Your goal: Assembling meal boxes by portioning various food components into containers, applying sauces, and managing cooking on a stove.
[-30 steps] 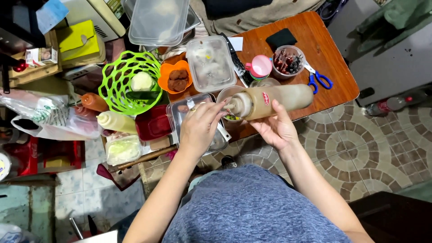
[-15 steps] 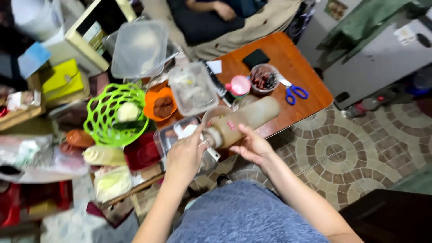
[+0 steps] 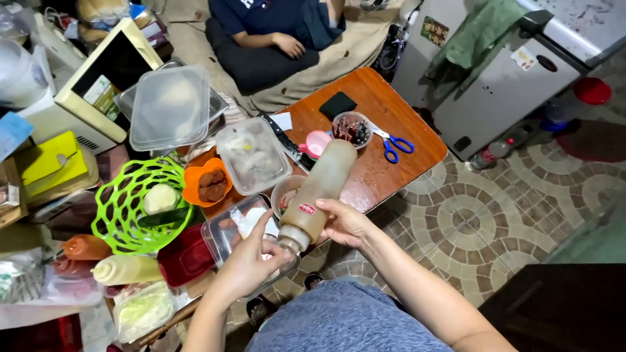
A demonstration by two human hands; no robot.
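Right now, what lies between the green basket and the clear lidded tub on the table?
An orange bowl holding brown pieces, seen in the head view, touching the green basket and beside the tub.

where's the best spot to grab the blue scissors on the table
Take the blue scissors by the blue loop handles at the end nearer the table edge, coming from above on that side. They lie flat on the wooden table with blades pointing toward the small bowl, so the handle end is the safer grip and has bare tabletop around it.
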